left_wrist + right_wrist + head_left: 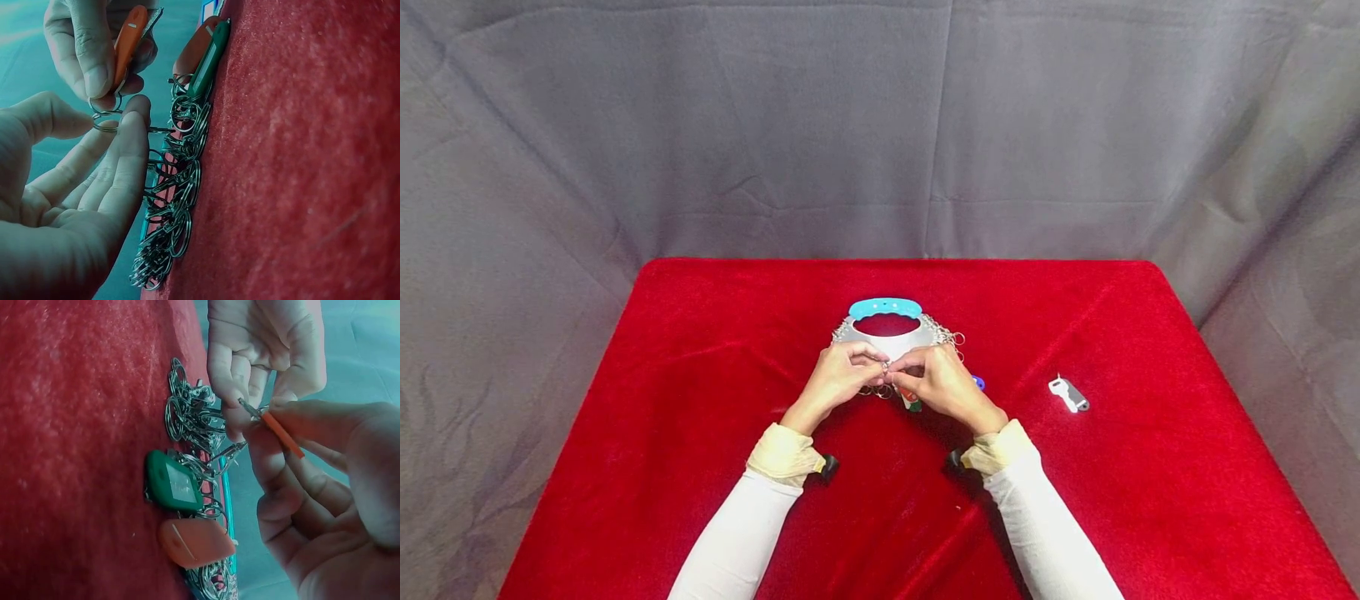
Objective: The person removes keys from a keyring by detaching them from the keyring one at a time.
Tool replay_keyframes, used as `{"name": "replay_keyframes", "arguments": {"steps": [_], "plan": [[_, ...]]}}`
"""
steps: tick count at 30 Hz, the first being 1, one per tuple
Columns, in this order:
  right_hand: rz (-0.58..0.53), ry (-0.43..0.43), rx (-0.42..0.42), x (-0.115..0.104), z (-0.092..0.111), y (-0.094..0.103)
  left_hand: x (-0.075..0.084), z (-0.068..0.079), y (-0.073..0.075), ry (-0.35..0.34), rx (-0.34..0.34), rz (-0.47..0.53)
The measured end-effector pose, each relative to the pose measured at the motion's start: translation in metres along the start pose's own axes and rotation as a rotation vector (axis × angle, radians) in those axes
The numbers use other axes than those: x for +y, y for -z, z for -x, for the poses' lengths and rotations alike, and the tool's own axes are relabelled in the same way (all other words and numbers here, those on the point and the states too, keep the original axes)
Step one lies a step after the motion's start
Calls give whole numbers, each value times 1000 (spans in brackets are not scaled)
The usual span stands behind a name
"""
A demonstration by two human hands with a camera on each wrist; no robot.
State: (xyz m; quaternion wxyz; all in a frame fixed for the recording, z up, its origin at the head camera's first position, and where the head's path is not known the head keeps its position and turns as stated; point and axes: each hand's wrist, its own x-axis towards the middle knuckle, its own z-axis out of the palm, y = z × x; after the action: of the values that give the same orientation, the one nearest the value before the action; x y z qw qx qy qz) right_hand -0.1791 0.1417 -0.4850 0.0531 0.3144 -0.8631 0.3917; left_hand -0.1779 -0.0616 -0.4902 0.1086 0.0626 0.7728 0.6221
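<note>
In the head view, my left hand [847, 372] and right hand [936, 379] meet at the near edge of a pale, ring-shaped key holder [889, 344] with a blue handle [885, 308]. My left thumb and fingers pinch a small metal split ring [105, 126], seen in the left wrist view. The right hand pinches an orange key tag [128, 44], whose own ring [103, 105] touches that split ring. A flat metal piece, perhaps a key, shows beside the tag. A green key tag [175, 481] and another orange tag [197, 542] hang from the holder's rings.
Many metal rings [178, 231] crowd the holder's rim. A blue tag [978, 382] peeks out beside my right hand. Farther right, a key with a grey tag [1067, 394] lies on the red cloth [1150, 467]. Grey curtains [820, 142] hang behind the table.
</note>
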Motion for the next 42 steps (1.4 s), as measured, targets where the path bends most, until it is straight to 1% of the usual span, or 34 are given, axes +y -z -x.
{"name": "replay_keyframes", "arguments": {"steps": [3,7,14,20,28,32,42], "plan": [[-26,-27,-1,-2,0,0,0,0,0,-13,-2,-31],[-53,-67,11,-4,0,0,-1,1,0,-11,7,-56],[-39,-112,69,-3,0,-1,0,2,1,-21,-5,-30],[-30,-149,93,-4,-1,-3,0,1,0,-51,-11,-22],[-4,-148,136,-3,-1,-4,-1,2,-1,-64,-14,-40],[7,-150,160,-2,-1,-4,-2,1,-2,-56,-34,-33],[32,-135,132,1,-2,-2,0,1,1,-37,-52,-53]]}}
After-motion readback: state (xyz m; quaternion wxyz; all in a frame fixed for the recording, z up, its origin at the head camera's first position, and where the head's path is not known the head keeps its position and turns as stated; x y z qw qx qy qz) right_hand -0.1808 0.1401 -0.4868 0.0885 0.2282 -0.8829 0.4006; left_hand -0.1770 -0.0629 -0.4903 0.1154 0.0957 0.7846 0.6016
